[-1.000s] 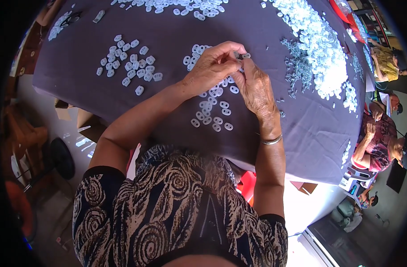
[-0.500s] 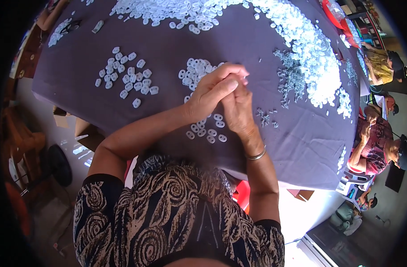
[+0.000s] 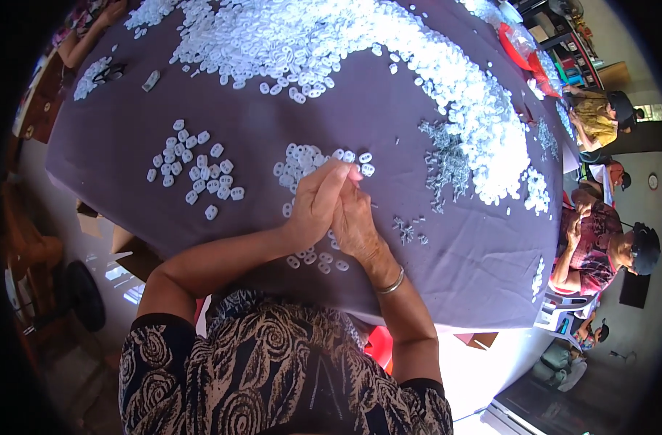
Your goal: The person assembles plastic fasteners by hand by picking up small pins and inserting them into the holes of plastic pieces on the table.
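Observation:
My left hand (image 3: pixel 313 204) and my right hand (image 3: pixel 355 223) are pressed together above the table, fingers closed against each other. Whatever lies between them is hidden. Just beyond and beside them is a small heap of white oval plastic pieces with two holes (image 3: pixel 300 164). More of these loose pieces (image 3: pixel 323 258) lie scattered between my wrists. To the right sits a little cluster of small grey metal screws or pins (image 3: pixel 403 230). On the left, a spread of white pieces that look assembled (image 3: pixel 207 172) rests on the cloth.
A large bank of white pieces (image 3: pixel 273 43) curves across the far side and down the right of the purple tablecloth (image 3: pixel 476 268). A bigger pile of grey metal parts (image 3: pixel 447 163) lies inside it. Red trays (image 3: pixel 515 47) stand far right. Other people sit around.
The view has tilted, so the table and its piles appear lower and slightly to the left. My hands stay pressed together, with the fingers slightly shifted.

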`<move>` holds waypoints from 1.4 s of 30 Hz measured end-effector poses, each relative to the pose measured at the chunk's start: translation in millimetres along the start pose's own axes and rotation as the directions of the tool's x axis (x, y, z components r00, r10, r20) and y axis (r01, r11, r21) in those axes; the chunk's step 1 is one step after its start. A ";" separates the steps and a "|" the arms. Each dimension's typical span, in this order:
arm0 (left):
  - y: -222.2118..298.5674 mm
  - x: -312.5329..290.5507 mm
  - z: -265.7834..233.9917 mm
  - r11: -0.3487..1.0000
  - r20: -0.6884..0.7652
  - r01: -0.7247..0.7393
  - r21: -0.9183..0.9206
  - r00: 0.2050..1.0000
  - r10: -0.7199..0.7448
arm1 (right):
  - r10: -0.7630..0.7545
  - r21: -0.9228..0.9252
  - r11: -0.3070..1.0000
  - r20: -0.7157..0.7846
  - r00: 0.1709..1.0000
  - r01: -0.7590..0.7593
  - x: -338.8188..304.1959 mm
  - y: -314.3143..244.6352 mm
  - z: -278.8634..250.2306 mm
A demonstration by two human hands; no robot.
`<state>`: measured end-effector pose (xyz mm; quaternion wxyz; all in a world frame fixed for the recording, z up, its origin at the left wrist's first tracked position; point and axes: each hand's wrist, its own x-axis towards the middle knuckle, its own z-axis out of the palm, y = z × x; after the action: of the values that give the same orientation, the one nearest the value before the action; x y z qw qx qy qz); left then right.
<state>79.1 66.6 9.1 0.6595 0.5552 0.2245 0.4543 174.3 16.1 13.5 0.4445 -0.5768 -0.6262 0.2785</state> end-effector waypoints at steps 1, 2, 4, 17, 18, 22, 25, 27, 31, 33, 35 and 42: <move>-0.3 0.0 -0.1 1.000 0.002 -0.012 -0.003 1.000 0.012 | 0.045 0.020 0.999 0.025 0.999 -0.045 -0.5 -0.3 0.0; 0.3 -0.6 0.1 1.000 -0.003 -0.002 -0.007 1.000 0.001 | -0.030 -0.100 0.995 0.028 0.999 0.032 -0.6 -2.1 0.5; 1.4 -0.1 0.4 1.000 -0.014 -0.011 0.007 1.000 0.011 | 0.010 -0.069 0.998 0.025 1.000 -0.008 -1.3 -2.7 1.8; -2.3 0.0 -1.4 0.991 -0.023 0.105 -0.081 0.994 -0.107 | -0.013 -0.054 0.998 0.028 1.000 0.015 -0.8 1.1 2.1; -3.1 1.2 -1.2 0.990 -0.038 0.112 -0.088 0.993 -0.115 | -0.029 -0.067 0.997 0.027 0.999 0.030 -1.2 1.4 2.2; -4.0 5.4 0.3 0.995 -0.031 0.092 -0.042 0.995 -0.093 | 0.053 -0.133 0.990 -0.003 0.999 -0.053 1.4 3.3 2.9; -8.5 11.7 0.0 0.997 -0.014 -0.068 -0.040 0.998 0.068 | 0.074 -0.265 0.961 -0.023 0.997 -0.077 4.8 1.3 0.6; -2.8 15.7 -5.5 0.996 -0.009 -0.083 0.031 0.996 0.083 | 0.062 -0.223 0.972 -0.079 0.995 -0.078 7.5 -1.0 -3.3; 2.2 20.5 -11.4 0.921 0.050 -0.208 0.329 0.978 0.203 | -0.045 -0.196 0.981 -0.210 0.977 0.003 9.4 8.4 -9.8; 3.3 20.6 -9.8 0.854 0.097 -0.254 0.453 0.967 0.236 | -0.007 -0.073 0.997 -0.241 0.971 -0.011 8.0 11.9 -11.7; 7.3 19.7 -9.6 0.837 0.081 -0.274 0.474 0.960 0.268 | -0.011 0.016 1.000 -0.246 0.969 0.015 5.3 8.8 -13.2; 31.4 16.4 -48.3 0.717 0.117 -0.307 0.626 0.946 0.303 | -0.026 -0.024 1.000 -0.365 0.931 0.018 9.5 24.1 -37.9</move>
<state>37.4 105.1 28.3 0.3489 0.7760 0.2683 0.4518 219.5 23.4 12.0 0.5503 -0.6159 -0.5421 0.1551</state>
